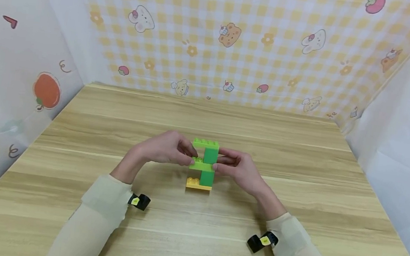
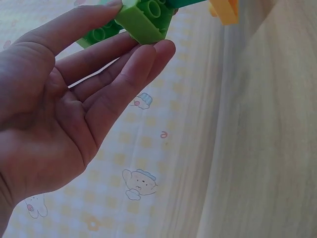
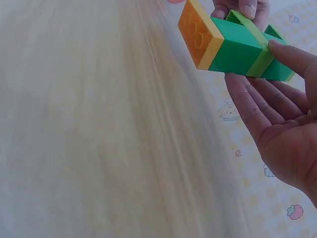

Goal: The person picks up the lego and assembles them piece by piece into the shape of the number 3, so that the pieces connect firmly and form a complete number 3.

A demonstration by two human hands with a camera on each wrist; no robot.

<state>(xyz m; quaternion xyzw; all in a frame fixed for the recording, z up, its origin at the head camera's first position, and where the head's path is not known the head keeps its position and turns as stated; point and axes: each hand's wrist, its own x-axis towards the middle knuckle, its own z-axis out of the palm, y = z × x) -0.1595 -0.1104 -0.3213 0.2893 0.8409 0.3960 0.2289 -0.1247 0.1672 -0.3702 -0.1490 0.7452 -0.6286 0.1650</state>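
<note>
Between the two hands stands a stack of toy building bricks (image 1: 207,178) with its right-hand sides lined up. It has an orange brick (image 1: 193,182) at the bottom, dark green bricks (image 3: 237,45) above, and light green bricks (image 1: 206,144) in the middle and on top. My left hand (image 1: 171,148) pinches the left end of the middle light green brick (image 2: 143,22) between thumb and fingers. From the right, my right hand (image 1: 240,168) grips the same stack, thumb on the middle light green layer and fingers behind it.
Underneath is a wooden-grain table (image 1: 191,237). A yellow checked cloth (image 1: 200,38) with cartoon prints hangs behind its far edge, and white printed sheets (image 1: 11,78) flank the sides. Each wrist carries a black camera (image 1: 142,202).
</note>
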